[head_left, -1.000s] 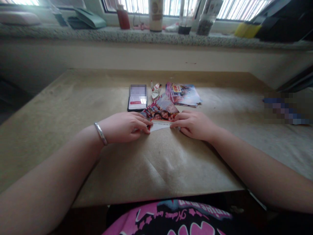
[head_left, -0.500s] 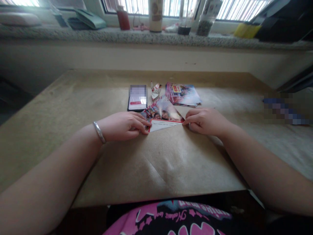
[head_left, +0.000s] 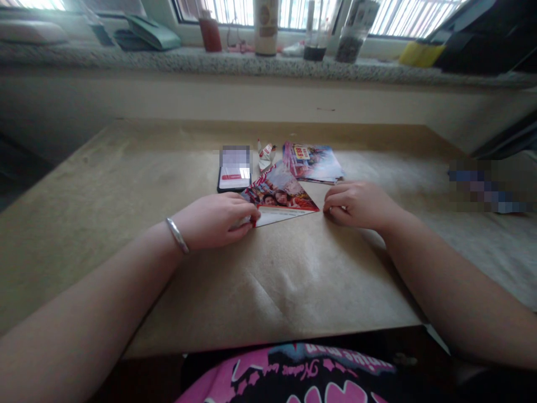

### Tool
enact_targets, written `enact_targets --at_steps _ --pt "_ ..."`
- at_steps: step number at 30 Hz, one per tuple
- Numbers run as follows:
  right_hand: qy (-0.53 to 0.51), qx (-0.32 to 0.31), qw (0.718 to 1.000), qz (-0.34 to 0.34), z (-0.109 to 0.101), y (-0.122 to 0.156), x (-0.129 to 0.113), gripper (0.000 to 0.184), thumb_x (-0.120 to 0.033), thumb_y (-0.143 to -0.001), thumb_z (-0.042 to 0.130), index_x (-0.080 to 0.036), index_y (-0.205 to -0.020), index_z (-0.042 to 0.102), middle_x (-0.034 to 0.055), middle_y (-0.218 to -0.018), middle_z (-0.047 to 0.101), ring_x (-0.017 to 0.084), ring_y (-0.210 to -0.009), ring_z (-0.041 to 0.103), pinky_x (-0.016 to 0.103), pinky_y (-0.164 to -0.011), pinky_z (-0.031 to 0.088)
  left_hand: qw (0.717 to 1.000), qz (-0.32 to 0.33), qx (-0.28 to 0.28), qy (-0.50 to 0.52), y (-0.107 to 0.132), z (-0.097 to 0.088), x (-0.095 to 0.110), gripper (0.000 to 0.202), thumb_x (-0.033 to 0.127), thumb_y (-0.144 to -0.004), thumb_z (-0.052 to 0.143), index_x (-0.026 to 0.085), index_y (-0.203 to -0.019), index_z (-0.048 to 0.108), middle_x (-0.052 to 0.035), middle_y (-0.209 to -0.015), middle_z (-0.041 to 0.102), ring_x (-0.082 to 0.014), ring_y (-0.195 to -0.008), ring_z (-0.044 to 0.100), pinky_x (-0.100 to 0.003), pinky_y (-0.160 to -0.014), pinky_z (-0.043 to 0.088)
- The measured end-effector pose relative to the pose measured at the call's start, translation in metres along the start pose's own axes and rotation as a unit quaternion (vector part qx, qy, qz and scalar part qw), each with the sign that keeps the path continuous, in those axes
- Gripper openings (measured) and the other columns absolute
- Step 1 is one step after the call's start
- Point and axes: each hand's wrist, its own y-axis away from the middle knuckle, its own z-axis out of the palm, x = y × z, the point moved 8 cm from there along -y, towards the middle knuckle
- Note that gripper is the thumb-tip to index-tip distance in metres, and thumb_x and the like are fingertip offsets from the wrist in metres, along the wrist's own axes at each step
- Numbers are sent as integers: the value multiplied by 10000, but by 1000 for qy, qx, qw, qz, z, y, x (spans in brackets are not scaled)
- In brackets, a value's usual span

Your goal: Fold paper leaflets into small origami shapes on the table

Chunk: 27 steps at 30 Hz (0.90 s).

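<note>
A glossy printed sheet of paper, folded into a triangle, lies on the table with a white strip along its near edge. My left hand, a silver bangle at its wrist, closes its fingertips on the sheet's lower left corner and hides that corner. Just off the right tip rests my right hand, its fingers curled together, with a small gap to the paper and nothing seen in them. Behind the sheet stands a small folded paper figure. To its right is a stack of printed sheets.
A phone with a lit screen lies left of the paper figure. Far right on the table is a blurred flat item. Bottles, including a red one, line the granite windowsill at the back.
My right hand has let go of the sheet's right tip and moved slightly right. That tip now shows fully. My left hand stays at the left corner, its fingers a little more curled.
</note>
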Motion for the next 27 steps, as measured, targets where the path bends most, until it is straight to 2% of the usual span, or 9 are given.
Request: enact_targets --at_steps 5,10,13,19,22,25,27 --pt "-11 75 996 57 -5 -1 1 254 -156 -784 466 -209 -782 714 37 -870 709 187 -778 637 290 -650 427 992 64 60 -89 -5 4 14 316 335 -913 473 227 -1168 625 -88 -1056 627 -202 -946 571 -308 -802 493" --pt "-29 128 991 40 -10 -7 -10 282 -155 -804 483 -209 -942 723 58 -923 697 199 -810 628 314 -702 465 987 63 84 -118 -10 8 17 295 297 -937 443 222 -1150 633 -88 -1041 621 -203 -948 561 -324 -823 495" --pt "-39 155 987 11 -13 -10 -17 301 -145 -801 499 -225 -994 716 61 -976 685 202 -856 623 348 -785 483 986 65 85 -127 -12 9 19 282 284 -954 435 227 -1156 623 -83 -1061 627 -206 -964 564 -336 -835 501" --pt "-64 205 977 10 -19 -9 -21 334 -134 -805 514 -253 -1063 691 85 -1220 590 240 -1138 543 420 -961 450 985 111 65 -117 -14 11 25 269 160 -951 436 191 -1162 600 -70 -1158 636 -193 -1061 574 -327 -898 506" --pt "-65 215 974 34 -23 -7 -20 313 -163 -814 532 -274 -1062 689 71 -1340 518 259 -1219 477 454 -996 424 983 136 82 -92 -14 8 29 248 150 -953 424 177 -1095 626 -68 -1167 648 -196 -1100 578 -328 -917 512" --pt "-70 204 975 56 -24 -8 -20 281 -199 -834 540 -293 -1052 691 59 -1379 493 276 -1251 442 494 -1005 406 979 165 96 -70 -14 6 33 244 155 -960 406 166 -1019 642 -66 -1134 669 -181 -1091 597 -312 -923 517" --pt "-80 201 974 68 -23 -9 -19 258 -219 -843 549 -298 -1043 691 58 -1380 499 287 -1255 437 520 -1008 395 978 169 101 -71 -13 6 33 246 155 -958 403 164 -1050 631 -70 -1122 673 -173 -1068 613 -297 -908 524"
